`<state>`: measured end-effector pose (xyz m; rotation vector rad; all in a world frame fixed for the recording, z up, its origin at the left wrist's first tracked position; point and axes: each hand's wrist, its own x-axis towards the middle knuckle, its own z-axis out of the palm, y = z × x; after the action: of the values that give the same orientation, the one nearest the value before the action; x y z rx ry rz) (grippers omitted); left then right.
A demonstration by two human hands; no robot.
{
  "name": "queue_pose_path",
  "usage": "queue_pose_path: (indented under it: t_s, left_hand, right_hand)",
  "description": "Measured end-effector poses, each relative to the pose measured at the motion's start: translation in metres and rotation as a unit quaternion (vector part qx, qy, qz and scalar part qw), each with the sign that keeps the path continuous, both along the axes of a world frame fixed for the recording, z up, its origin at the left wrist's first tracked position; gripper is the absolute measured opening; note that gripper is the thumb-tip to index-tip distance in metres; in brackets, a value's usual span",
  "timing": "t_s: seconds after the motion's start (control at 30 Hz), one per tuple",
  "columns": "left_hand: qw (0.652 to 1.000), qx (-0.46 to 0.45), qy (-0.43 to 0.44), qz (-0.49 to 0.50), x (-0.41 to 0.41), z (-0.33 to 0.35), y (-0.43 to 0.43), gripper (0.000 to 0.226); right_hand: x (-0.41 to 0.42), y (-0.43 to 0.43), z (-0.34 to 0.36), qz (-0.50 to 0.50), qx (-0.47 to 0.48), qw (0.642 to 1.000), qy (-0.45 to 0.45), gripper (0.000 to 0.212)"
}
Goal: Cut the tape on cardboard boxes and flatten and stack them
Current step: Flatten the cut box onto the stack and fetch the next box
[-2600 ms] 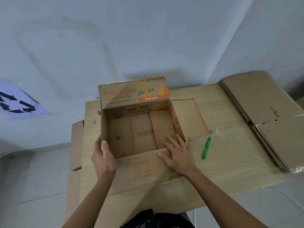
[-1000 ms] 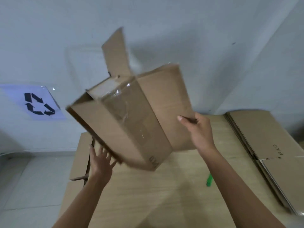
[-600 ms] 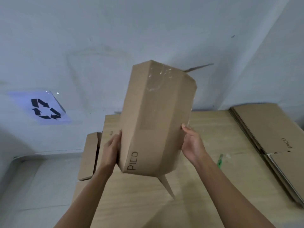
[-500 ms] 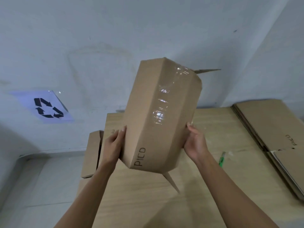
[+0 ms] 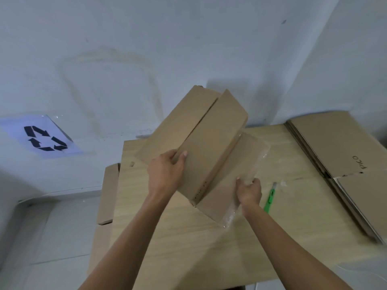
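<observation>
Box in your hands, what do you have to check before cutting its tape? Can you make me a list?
1. Box held by left hand and right hand: ok.
2. Box lying flat on table: not ok, held tilted.
3. Tape visible: ok, shiny on the right face.
4. Green cutter in hand: not ok, lies on table.
5. Flattened stack waiting at right: ok.

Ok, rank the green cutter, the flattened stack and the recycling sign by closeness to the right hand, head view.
1. green cutter, just right of the right hand.
2. flattened stack, far right.
3. recycling sign, far left.
</observation>
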<state>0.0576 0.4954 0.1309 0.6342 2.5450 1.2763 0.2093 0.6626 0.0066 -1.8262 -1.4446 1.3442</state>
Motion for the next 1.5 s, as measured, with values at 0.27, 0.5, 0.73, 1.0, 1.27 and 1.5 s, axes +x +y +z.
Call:
queue_pose_path:
  t_s: [0.27,0.5,0.73,1.0,1.27,1.5]
  left_hand:
    - [0.913,-0.339,0.161,-0.16,0.032,-0.035,0.041,0.034]
    - [0.912,-0.296,0.245,-0.145,0.035,-0.048,0.034,0.046]
    - [0.909,-0.274,0.254,-0.187,-0.01,-0.042,0.031,0.049]
    - [0.906,-0.335,0.155,-0.208,-0.036,-0.039,0.037,0.099]
    - [0.987,-0.093,-0.053,-0.118,-0.049,0.009,0.03,0.061]
    - [0.977,0.111,-0.178,-0.042,-0.069,0.025,0.005,0.028]
  right_hand:
    - [0.043,-0.009,-0.022,0.172,-0.083,0.968,-0.163,0.049]
    - [0.014,-0.026,0.034,0.138,0.063,0.988,0.013,0.078]
    - [-0.047,-0.037,0.044,0.073,-0.053,0.987,0.132,0.113]
    - [-0.06,-0.045,0.049,0.154,-0.005,0.986,0.07,0.132]
    - [0.0,-0.024,0.038,-0.007,-0.072,0.975,0.209,0.099]
    - [0.049,-0.033,0.007,0.132,0.112,0.967,-0.187,0.106]
